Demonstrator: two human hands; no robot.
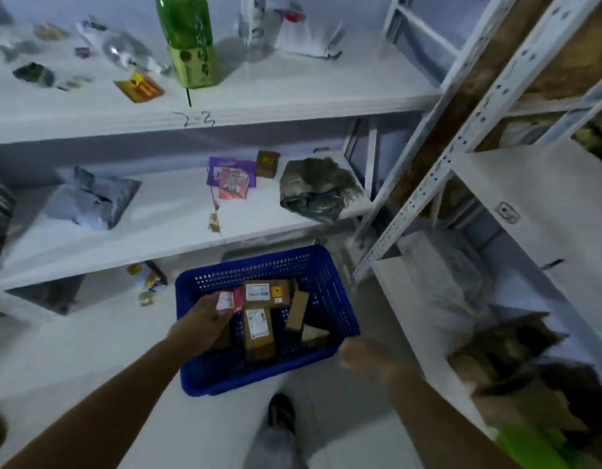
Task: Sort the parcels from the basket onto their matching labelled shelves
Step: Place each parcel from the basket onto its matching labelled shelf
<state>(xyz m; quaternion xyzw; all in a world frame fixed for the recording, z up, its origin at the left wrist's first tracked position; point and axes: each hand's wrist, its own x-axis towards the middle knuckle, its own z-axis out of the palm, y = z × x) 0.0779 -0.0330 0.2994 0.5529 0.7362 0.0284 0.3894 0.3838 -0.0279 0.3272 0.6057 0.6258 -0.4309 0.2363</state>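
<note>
Our left hand [205, 319] pinches a small flat pink packet with a white label [229, 300] by its near edge, over the blue plastic basket [337, 299]. It seems light and pliable; an edge pinch should do. Whether our blurred right hand [360, 358] holds anything, we cannot tell.

One readable mark: handwritten "2-3" [195, 119].
It sits on the front edge of the upper shelf [293, 96] (dark pen, rough strokes). White stickers on the cardboard boxes [258, 328] in the basket [330, 275] and on the pink packet [229, 301] are too blurred to read.
</note>
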